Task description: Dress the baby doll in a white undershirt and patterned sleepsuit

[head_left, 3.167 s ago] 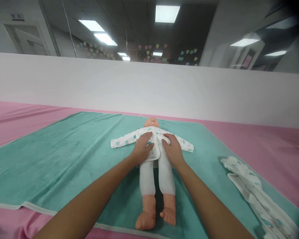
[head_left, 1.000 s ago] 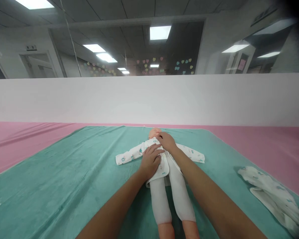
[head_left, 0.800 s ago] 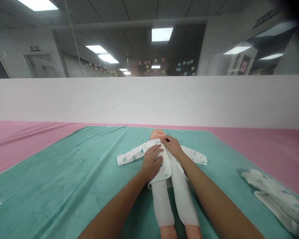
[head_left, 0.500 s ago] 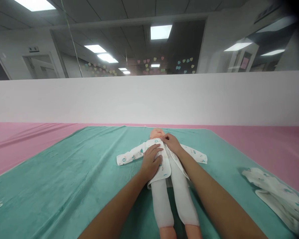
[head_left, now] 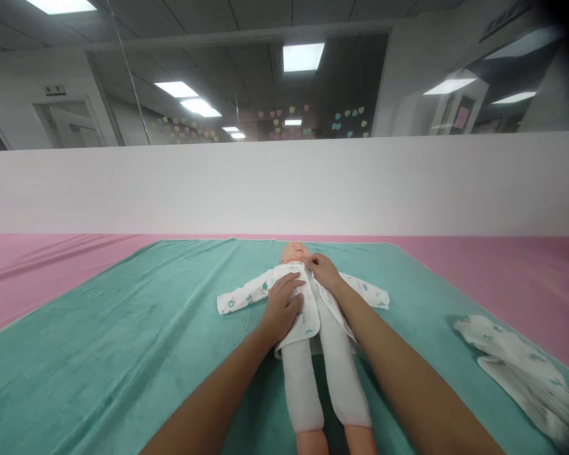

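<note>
A baby doll [head_left: 295,250] lies on its back on a teal towel [head_left: 137,328], arms spread. It wears a white printed wrap top [head_left: 307,316] and white leggings [head_left: 303,385]. My left hand [head_left: 281,307] lies flat on the doll's chest and belly, fingers apart, pressing the top's left flap. At the collar just below the doll's chin, my right hand [head_left: 324,272] has its fingers pinched together on the edge of the top.
The towel covers a pink sheet [head_left: 502,272] that runs to a white wall panel [head_left: 284,183]. A crumpled white printed garment [head_left: 516,373] lies on the towel's right edge. Glass above the panel reflects ceiling lights.
Since 3.2 s ago my right hand has moved from the doll's waist up to the collar. My left hand has stayed on the chest. The view has shifted slightly.
</note>
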A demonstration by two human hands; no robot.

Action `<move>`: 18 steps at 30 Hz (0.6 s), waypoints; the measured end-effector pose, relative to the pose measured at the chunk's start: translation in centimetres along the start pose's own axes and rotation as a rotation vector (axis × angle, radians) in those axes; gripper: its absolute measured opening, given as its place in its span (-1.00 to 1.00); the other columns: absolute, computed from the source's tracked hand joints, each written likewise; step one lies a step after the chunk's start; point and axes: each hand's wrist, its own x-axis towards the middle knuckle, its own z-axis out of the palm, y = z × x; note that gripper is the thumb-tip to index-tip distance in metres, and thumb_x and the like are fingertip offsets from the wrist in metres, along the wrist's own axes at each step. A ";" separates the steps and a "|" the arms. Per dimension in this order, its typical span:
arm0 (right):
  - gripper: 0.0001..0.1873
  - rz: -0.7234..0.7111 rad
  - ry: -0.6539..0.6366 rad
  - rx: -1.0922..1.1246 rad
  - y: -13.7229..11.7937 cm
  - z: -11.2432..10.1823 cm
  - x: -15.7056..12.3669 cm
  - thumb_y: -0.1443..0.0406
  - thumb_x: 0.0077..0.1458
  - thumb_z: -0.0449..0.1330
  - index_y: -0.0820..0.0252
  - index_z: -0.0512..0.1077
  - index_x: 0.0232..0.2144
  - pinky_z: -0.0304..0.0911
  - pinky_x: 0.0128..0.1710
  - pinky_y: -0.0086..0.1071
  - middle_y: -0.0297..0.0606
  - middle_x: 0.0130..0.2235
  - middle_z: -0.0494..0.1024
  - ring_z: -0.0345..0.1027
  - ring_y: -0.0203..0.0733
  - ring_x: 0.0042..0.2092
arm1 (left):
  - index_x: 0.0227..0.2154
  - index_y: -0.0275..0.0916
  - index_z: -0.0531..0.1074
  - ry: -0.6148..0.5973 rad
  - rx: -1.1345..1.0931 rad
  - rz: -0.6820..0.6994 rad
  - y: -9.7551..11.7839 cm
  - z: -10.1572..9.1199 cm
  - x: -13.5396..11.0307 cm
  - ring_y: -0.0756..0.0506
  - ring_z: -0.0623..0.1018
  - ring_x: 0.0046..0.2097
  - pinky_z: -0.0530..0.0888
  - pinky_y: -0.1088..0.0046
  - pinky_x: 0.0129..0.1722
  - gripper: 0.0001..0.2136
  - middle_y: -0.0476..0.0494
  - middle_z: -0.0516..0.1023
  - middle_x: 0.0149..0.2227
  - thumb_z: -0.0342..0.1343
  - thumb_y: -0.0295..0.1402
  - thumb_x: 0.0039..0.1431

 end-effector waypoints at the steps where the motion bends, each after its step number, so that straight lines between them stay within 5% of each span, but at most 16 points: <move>1: -0.73 0.004 0.000 0.002 0.0 0.0 0.0 0.09 -0.08 0.07 0.18 0.24 -0.55 0.08 -0.43 -0.40 -0.41 -0.55 0.31 0.17 -0.30 -0.48 | -0.10 -0.12 0.36 0.000 -0.002 0.000 0.0 0.0 0.0 -0.11 0.18 0.17 0.09 0.19 0.17 -0.72 -0.07 0.26 0.12 -0.08 -0.44 0.13; 18: -0.83 0.004 0.249 -0.113 -1.0 0.0 -1.4 0.19 0.03 -0.03 0.14 0.13 -0.50 0.04 -0.40 -0.38 -0.40 -0.50 0.28 0.13 -0.27 -0.43 | -0.01 -0.19 0.28 0.026 0.013 -0.012 -0.4 0.0 0.6 -0.11 0.24 0.14 0.16 0.22 0.15 -0.67 -0.15 0.27 0.11 -0.06 -0.41 0.13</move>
